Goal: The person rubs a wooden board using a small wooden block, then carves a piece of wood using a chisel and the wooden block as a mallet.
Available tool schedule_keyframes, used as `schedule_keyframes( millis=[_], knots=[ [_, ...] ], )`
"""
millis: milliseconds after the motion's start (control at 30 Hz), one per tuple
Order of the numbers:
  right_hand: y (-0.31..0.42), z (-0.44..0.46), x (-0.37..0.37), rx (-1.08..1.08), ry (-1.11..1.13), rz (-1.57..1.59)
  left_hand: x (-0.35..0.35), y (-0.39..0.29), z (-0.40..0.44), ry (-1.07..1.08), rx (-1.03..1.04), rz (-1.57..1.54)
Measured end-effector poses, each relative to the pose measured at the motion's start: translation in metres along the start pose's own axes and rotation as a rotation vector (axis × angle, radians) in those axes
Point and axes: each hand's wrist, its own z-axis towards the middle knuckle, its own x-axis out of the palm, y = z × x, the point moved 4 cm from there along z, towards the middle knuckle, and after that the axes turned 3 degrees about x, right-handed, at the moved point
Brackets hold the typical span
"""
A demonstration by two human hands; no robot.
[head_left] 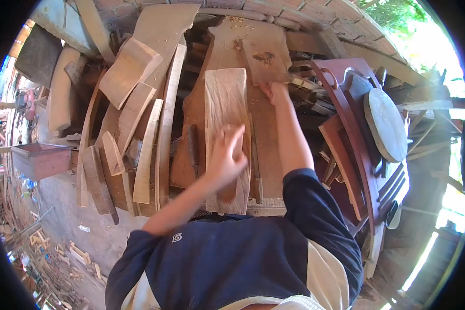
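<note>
A pale, grained wooden board (226,98) lies lengthwise in front of the torso. Over its lower half is my left hand (226,157), slightly blurred, with bent fingers apart and nothing visible in it. My right hand (275,93) is closed at the lower edge of a flat wood piece (267,54) that has a dark knot; part of the grip is hidden. A dark-handled tool (192,147) lies left of the pale board, and a thin rod-like tool (257,170) lies to its right.
Curved and flat wood offcuts (149,152) crowd the left side of the work surface. Farther left is a reddish box (42,159). At the right, a round grey disc (385,125) leans by a curved reddish-brown wooden frame (350,121). Scraps litter the floor at lower left.
</note>
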Motion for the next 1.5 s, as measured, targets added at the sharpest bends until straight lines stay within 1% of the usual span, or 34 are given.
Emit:
schedule_keyframes(
  millis=[33, 100, 167, 200, 267, 333, 400, 433, 467, 533, 600, 633, 700, 733, 800, 867, 900, 933, 967, 1000, 1033, 1100, 1133, 1167, 1200, 1233, 1267, 1300, 1333, 1367, 1400, 1433, 1467, 1500],
  knots=[
    [0.006, 0.006, 0.002, 0.007, 0.005, -0.003, 0.0, -0.008, -0.023, 0.014, 0.035, 0.009],
    [0.02, 0.002, 0.013, -0.012, 0.079, -0.051, 0.001, -0.018, -0.06, 0.032, 0.003, 0.029],
    [0.019, -0.018, 0.017, -0.02, 0.095, -0.053, 0.001, -0.019, -0.069, 0.059, -0.027, 0.045],
    [0.02, -0.032, 0.016, -0.038, 0.111, -0.059, 0.001, -0.019, -0.067, 0.052, -0.008, 0.024],
    [0.017, -0.105, 0.016, -0.212, 0.171, -0.153, 0.002, -0.015, -0.051, 0.039, 0.013, 0.005],
    [0.002, -0.173, 0.009, -0.296, 0.182, -0.324, 0.003, 0.002, -0.007, -0.108, 0.05, -0.112],
    [-0.026, -0.219, 0.006, -0.668, 0.344, -0.716, 0.004, 0.024, 0.059, -0.125, 0.046, 0.014],
    [-0.034, -0.238, 0.017, -0.803, 0.38, -0.818, 0.009, 0.044, 0.096, -0.209, 0.177, 0.077],
    [-0.04, -0.257, 0.032, -0.943, 0.415, -0.918, 0.018, 0.067, 0.14, -0.214, 0.018, -0.132],
    [-0.034, -0.25, 0.061, -0.999, 0.24, -1.152, 0.02, 0.084, 0.205, -0.245, 0.074, 0.005],
    [-0.015, -0.224, 0.081, -0.908, 0.274, -1.122, 0.021, 0.107, 0.246, -0.201, -0.029, -0.098],
    [-0.011, -0.228, 0.085, -0.908, 0.273, -1.122, 0.018, 0.101, 0.241, -0.2, -0.028, -0.099],
    [-0.009, -0.237, 0.089, -0.822, 0.274, -1.205, 0.011, 0.095, 0.234, -0.131, -0.153, -0.278],
    [-0.015, -0.245, 0.085, -0.824, 0.271, -1.2, 0.007, 0.089, 0.224, -0.129, -0.149, -0.275],
    [-0.047, -0.274, 0.061, -0.718, 0.312, -1.055, 0.021, 0.088, 0.168, -0.1, -0.588, -1.206],
    [-0.094, -0.337, 0.024, -0.991, 0.287, -1.021, 0.011, 0.054, 0.077, -0.116, 0.032, -0.087],
    [-0.116, -0.368, 0.002, -0.972, 0.325, -1.028, 0.007, 0.034, 0.027, -0.142, 0.015, -0.148],
    [-0.133, -0.4, -0.016, -0.991, 0.339, -1.076, 0.014, 0.037, -0.014, -0.2, 0.079, -0.052],
    [-0.146, -0.425, -0.031, -1.005, 0.404, -1.031, 0.011, 0.024, -0.053, -0.186, 0.016, -0.09],
    [-0.157, -0.441, -0.045, -0.855, 0.435, -1.002, 0.006, 0.011, -0.08, -0.173, -0.049, -0.13],
    [-0.161, -0.454, -0.051, -0.891, 0.435, -0.992, 0.006, 0.007, -0.093, -0.172, -0.062, -0.131],
    [-0.169, -0.44, -0.053, -0.828, 0.431, -0.985, 0.005, 0.005, -0.104, -0.23, -0.107, -0.07],
    [-0.172, -0.434, -0.054, -0.778, 0.418, -0.974, 0.001, 0.007, -0.095, -0.233, -0.115, -0.07],
    [-0.162, -0.422, -0.041, -0.751, 0.403, -1.045, -0.002, 0.012, -0.073, -0.196, -0.121, -0.148],
    [-0.146, -0.404, -0.021, -0.897, 0.377, -1.097, -0.003, 0.02, -0.048, -0.161, -0.123, -0.227],
    [-0.134, -0.372, -0.003, -1.025, 0.351, -1.058, -0.005, 0.034, -0.013, -0.168, -0.114, -0.277],
    [-0.112, -0.343, 0.023, -0.974, 0.392, -0.994, -0.006, 0.055, 0.033, -0.173, -0.103, -0.326],
    [-0.097, -0.297, 0.05, -0.899, 0.424, -0.908, -0.009, 0.083, 0.086, -0.153, -0.135, -0.284],
    [-0.071, -0.263, 0.077, -0.902, 0.395, -0.948, -0.018, 0.096, 0.138, -0.17, -0.086, -0.133],
    [-0.054, -0.225, 0.102, -0.936, 0.375, -0.974, -0.026, 0.106, 0.186, -0.147, -0.152, -0.14],
    [-0.042, -0.182, 0.122, -0.809, 0.398, -1.007, -0.028, 0.134, 0.233, -0.183, -0.13, -0.118],
    [-0.025, -0.171, 0.137, -0.677, 0.422, -1.105, -0.031, 0.154, 0.271, -0.239, -0.064, -0.065],
    [-0.016, -0.167, 0.146, -0.743, 0.341, -1.238, -0.033, 0.165, 0.289, -0.294, -0.002, -0.013],
    [-0.015, -0.17, 0.149, -0.783, 0.301, -1.236, -0.033, 0.168, 0.288, -0.3, -0.012, -0.015]
  ],
)
